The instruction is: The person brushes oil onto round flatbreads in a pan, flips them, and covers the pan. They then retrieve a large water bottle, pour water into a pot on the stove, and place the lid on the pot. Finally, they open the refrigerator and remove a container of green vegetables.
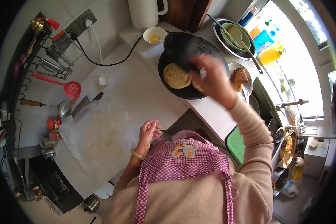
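My right hand (210, 77), blurred, is at the black lid (182, 47) of a round electric griddle; whether its fingers grip the lid cannot be told. Under the partly raised lid, a browned flatbread (177, 76) lies on the dark pan (170, 89), and part of another shows below my hand. My left hand (149, 133), with a bangle on the wrist, is held in front of the checked apron (162, 165), its fingers slightly curled and nothing in them. A plate (249, 84) with browned food (238, 77) and a utensil stands right of the griddle.
A white bowl (154, 35) with yellow contents stands behind the griddle, beside a white kettle (143, 14). Nested bowls (235, 36) with a ladle are at the back right. On the left counter lie clear plastic sheeting (100, 134) and a cleaver (80, 107). A black cord (112, 64) crosses behind.
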Demonstrator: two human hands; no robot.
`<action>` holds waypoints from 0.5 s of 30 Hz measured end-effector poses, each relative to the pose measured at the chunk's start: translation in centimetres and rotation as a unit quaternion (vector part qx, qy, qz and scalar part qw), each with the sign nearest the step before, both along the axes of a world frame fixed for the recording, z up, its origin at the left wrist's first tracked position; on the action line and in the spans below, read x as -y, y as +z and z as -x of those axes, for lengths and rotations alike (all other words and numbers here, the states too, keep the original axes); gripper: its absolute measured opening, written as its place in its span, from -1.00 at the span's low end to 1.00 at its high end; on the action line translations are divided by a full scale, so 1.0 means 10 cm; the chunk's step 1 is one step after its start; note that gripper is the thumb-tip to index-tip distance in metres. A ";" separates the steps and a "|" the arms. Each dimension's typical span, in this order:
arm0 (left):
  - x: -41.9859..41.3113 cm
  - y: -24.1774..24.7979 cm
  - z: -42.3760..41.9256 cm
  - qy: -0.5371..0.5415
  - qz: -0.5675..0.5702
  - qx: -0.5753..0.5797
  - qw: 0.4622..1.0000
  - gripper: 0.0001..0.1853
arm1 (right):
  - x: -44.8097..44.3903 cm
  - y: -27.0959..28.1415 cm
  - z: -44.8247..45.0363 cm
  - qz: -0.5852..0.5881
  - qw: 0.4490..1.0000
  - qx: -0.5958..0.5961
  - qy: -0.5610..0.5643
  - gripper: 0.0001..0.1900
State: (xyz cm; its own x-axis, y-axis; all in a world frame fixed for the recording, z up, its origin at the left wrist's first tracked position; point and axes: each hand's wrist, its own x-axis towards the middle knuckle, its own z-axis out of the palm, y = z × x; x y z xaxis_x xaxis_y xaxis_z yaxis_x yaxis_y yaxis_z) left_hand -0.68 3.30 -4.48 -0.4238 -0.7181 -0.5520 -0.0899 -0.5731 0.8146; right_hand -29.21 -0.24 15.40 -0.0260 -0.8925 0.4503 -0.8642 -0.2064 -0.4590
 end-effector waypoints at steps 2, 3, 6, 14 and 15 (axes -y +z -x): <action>0.03 -0.03 0.01 -0.004 -0.001 -0.002 1.000 -0.75 | 0.12 0.37 0.44 0.002 0.998 0.001 -0.055 -0.73; 0.04 -0.04 0.02 -0.006 -0.003 -0.004 1.000 -0.75 | 0.22 0.53 0.67 0.029 0.998 -0.005 -0.051 -0.73; 0.09 -0.07 0.07 -0.011 -0.010 -0.013 1.000 -0.76 | 0.70 0.89 1.45 0.041 0.988 0.139 -0.054 -0.65; 0.18 -0.04 0.07 -0.010 -0.017 0.010 1.000 -0.77 | 1.54 0.84 3.34 0.076 0.957 0.179 -0.216 -0.70; 0.18 -0.04 0.05 -0.004 -0.023 0.013 1.000 -0.77 | 1.61 0.83 3.48 0.072 0.957 0.154 -0.234 -0.70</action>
State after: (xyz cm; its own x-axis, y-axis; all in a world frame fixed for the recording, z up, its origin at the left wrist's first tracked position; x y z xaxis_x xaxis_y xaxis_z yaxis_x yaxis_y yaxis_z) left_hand -1.21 1.50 -4.86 -0.4139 -0.6886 -0.5954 -0.1150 -0.6092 0.7846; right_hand -63.98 -16.33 23.66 -0.5596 -0.6802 0.4734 -0.7050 0.0905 -0.7034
